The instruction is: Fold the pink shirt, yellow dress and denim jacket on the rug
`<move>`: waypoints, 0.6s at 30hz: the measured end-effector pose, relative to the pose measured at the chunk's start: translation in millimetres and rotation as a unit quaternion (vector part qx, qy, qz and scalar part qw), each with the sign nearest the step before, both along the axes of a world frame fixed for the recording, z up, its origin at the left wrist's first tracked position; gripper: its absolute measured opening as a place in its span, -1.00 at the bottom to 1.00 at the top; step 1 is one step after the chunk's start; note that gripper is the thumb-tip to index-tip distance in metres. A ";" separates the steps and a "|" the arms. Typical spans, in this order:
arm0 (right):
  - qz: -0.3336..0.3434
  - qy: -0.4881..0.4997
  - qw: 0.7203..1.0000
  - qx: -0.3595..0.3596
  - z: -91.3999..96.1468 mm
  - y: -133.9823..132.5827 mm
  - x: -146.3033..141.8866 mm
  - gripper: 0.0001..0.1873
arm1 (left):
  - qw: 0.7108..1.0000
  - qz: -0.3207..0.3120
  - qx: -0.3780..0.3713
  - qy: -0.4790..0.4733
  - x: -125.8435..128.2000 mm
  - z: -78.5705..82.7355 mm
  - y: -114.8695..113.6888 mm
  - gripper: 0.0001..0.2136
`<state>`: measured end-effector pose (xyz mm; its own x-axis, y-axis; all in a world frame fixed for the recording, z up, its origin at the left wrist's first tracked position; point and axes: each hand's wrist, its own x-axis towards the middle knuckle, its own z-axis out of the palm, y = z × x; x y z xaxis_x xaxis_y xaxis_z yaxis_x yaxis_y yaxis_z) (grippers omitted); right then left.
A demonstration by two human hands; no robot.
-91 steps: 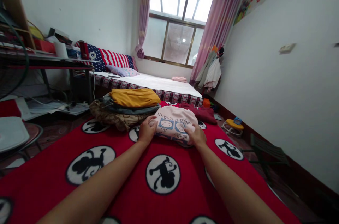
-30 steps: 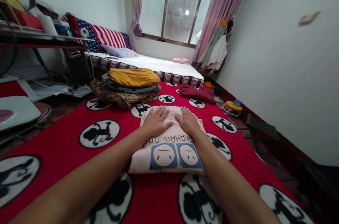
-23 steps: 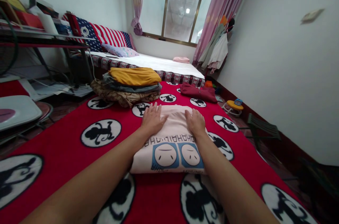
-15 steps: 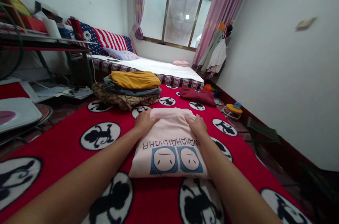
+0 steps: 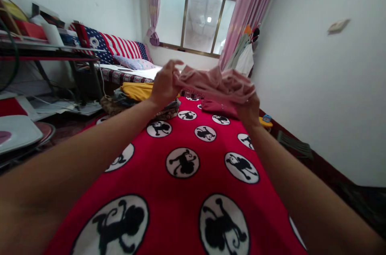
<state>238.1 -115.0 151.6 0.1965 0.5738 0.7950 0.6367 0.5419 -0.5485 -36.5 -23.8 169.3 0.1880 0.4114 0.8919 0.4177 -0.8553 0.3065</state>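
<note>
**Pink shirt up in the air, held from both ends**

Both hands are clamped on the folded pale pink cotton shirt [image 5: 215, 82] — left hand [image 5: 164, 84] pinching its near-left edge, right hand [image 5: 249, 108] gripping from beneath on the right — and it hangs clear above the red fleece blanket with black monkey circles [image 5: 181, 190]. Just behind the left hand sits the stack of folded clothes topped with a mustard-yellow garment [image 5: 137, 94], partly blocked by that wrist. A dark red folded garment [image 5: 215, 107] lies under the raised shirt, and the low bed with a white sheet [image 5: 141, 73] sits further back.
</note>
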 end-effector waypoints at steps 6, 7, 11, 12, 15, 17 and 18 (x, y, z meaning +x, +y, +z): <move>0.039 -0.056 0.975 -0.210 -143.8 -45.9 8.5 -0.67 | 0.949 -0.063 -0.155 0.266 -16.4 -156.7 -35.1 -0.60; 0.053 -0.029 0.973 -0.222 -156.5 -49.4 11.2 -0.66 | 0.947 -0.063 -0.168 0.266 -18.4 -171.9 -38.2 -0.57; 0.053 0.066 0.973 -0.215 -165.6 -52.8 14.1 -0.67 | 0.953 -0.048 -0.186 0.233 -19.9 -184.2 -47.1 -0.57; 0.048 0.073 0.972 -0.219 -162.3 -52.8 13.3 -0.67 | 0.954 -0.048 -0.189 0.227 -19.3 -180.6 -49.1 -0.58; 0.044 0.093 0.968 -0.227 -152.5 -54.9 10.1 -0.66 | 0.956 -0.051 -0.196 0.214 -18.2 -169.6 -56.4 -0.64; 0.050 0.101 0.967 -0.230 -148.9 -58.1 9.2 -0.66 | 0.956 -0.051 -0.197 0.213 -18.3 -165.2 -61.5 -0.72; 0.052 0.101 0.966 -0.232 -147.9 -59.7 9.1 -0.67 | 0.956 -0.049 -0.199 0.212 -18.5 -164.1 -63.4 -0.76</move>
